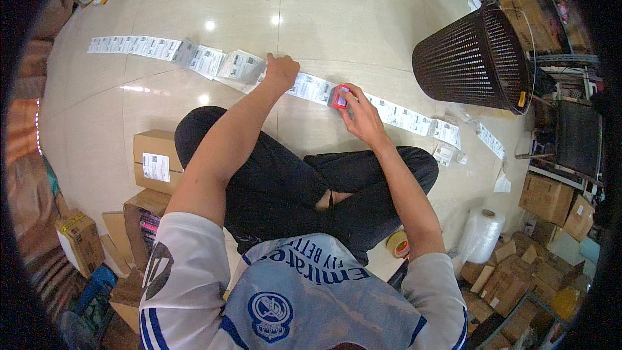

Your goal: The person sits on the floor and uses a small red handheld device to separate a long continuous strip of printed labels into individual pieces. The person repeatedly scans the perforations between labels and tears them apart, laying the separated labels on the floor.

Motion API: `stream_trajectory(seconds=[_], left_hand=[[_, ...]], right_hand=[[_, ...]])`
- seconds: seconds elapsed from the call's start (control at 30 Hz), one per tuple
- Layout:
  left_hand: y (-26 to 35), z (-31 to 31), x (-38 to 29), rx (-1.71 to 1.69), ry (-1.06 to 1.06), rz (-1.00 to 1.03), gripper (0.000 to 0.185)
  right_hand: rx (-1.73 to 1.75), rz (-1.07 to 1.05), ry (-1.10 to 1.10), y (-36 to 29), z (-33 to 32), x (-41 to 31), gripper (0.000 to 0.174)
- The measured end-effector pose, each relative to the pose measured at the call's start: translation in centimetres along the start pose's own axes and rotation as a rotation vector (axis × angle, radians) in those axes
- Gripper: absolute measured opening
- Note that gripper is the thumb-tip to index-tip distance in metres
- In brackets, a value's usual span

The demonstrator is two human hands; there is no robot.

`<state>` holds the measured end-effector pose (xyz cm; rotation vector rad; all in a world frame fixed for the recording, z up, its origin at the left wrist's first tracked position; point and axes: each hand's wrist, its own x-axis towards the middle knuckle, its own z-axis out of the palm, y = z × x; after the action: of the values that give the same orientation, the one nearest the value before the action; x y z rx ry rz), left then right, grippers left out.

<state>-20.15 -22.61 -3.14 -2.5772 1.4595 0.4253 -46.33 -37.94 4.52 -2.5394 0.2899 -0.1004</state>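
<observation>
A long strip of printed paper labels (313,88) crosses the tiled floor in front of my folded legs. My left hand (283,74) rests on the strip with its fingers curled down; their undersides are hidden, so a grip cannot be told from a press. Just left of it, a stack of folded labels (241,67) lies partly under a clear sheet. My right hand (362,116) holds a small red block-shaped object (339,96) between thumb and fingers, at the strip's surface. Beyond that hand, the strip runs on to the right.
A dark perforated plastic basket (457,58) lies tilted at the upper right. Below it is a separate label strip (491,141). A labelled cardboard box (158,161) stands by my left knee. A tape roll (398,244) and clear wrap roll (481,236) are at right.
</observation>
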Motion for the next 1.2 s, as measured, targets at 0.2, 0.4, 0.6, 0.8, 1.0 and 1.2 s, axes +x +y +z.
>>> stream_trajectory(seconds=[0.2, 0.4, 0.6, 0.8, 1.0, 1.2], left_hand=[[-2.6, -1.0, -0.6, 0.201, -0.030, -0.155, 0.024], [-2.4, -1.4, -0.8, 0.314, -0.051, -0.177, 0.027], [-2.0, -1.7, -0.7, 0.288, -0.112, -0.166, 0.030], [-2.2, -1.7, -0.9, 0.286, -0.114, -0.184, 0.030], [-2.2, -1.4, -0.8, 0.245, -0.122, -0.204, 0.032], [-3.5, -1.9, -1.3, 0.233, -0.044, -0.236, 0.030]], right_hand=[[-0.013, 0.053, 0.051, 0.3, 0.2, 0.2, 0.053], [-0.126, -0.044, 0.057, 0.4, 0.3, 0.4, 0.054], [-0.168, -0.123, 0.054, -0.5, 1.4, 1.3, 0.057], [-0.162, -0.108, 0.055, -0.5, 2.3, 1.9, 0.057], [-0.261, -0.127, 0.018, -0.7, 3.4, 2.0, 0.056], [-0.196, -0.106, 0.117, 0.6, 1.2, 1.6, 0.054]])
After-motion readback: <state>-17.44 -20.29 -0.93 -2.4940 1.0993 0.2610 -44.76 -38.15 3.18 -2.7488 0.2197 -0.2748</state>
